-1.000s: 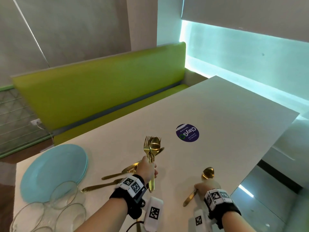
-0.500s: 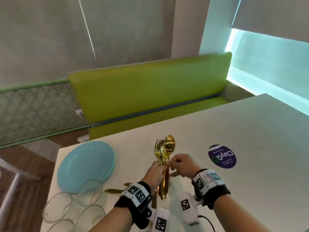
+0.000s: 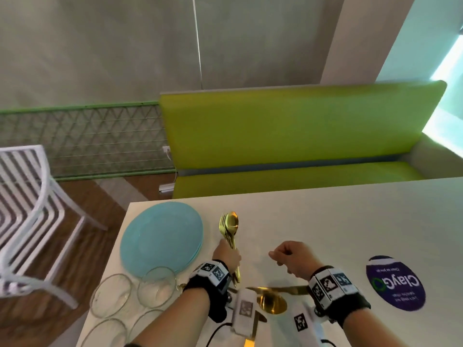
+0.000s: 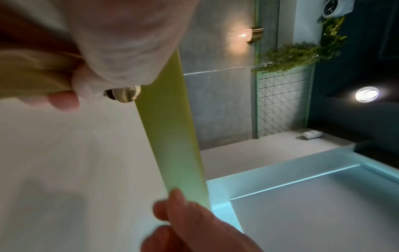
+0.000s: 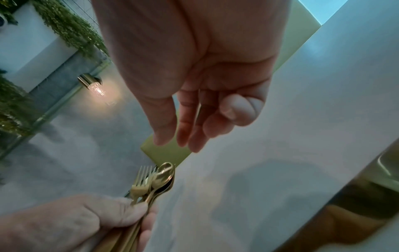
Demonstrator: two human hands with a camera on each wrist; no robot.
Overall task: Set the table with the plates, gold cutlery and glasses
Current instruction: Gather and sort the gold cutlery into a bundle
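Note:
My left hand [image 3: 228,257] grips a bundle of gold cutlery [image 3: 229,226], forks and spoons held upright above the white table [image 3: 325,221]. The right wrist view shows the same bundle [image 5: 157,180] standing out of the left fist. My right hand [image 3: 278,257] hovers just right of it with loosely curled fingers [image 5: 190,129] and holds nothing. A stack of light blue plates [image 3: 161,236] lies at the table's left end. Several clear glasses [image 3: 110,294] stand in front of the plates. A gold knife [image 3: 278,289] and a gold spoon [image 3: 271,303] lie on the table under my wrists.
A green bench [image 3: 300,136] runs along the table's far side. A white slatted chair [image 3: 30,196] stands left of the table over wooden floor. A purple round sticker [image 3: 395,283] lies on the tabletop at the right.
My right hand brought a gold spoon to the bundle, let go and drew back to the right. The left hand now holds it with the rest. The view swung left.

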